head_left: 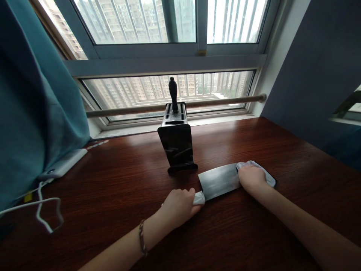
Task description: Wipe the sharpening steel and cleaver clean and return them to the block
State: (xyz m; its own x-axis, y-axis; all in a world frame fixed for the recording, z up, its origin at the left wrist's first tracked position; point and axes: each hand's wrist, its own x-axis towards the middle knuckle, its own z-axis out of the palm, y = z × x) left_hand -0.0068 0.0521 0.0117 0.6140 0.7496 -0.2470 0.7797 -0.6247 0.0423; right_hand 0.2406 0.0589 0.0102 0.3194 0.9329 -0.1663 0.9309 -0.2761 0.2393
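My left hand is closed around the handle of a cleaver, which has something white wrapped on it. The cleaver's broad steel blade points right, close over the table. At its far end, my right hand is closed on a crumpled white cloth, or perhaps tissue. Beside and partly beneath that hand lies a pale flat thing with a dark rim; its kind cannot be made out. A knife block with a black front and metal slotted top stands behind the blade, one dark-handled knife in it.
The brown wooden table runs back to a window with a rail across it. On the left are a blue-green curtain, a white power strip and a loose white cable. A grey wall rises on the right.
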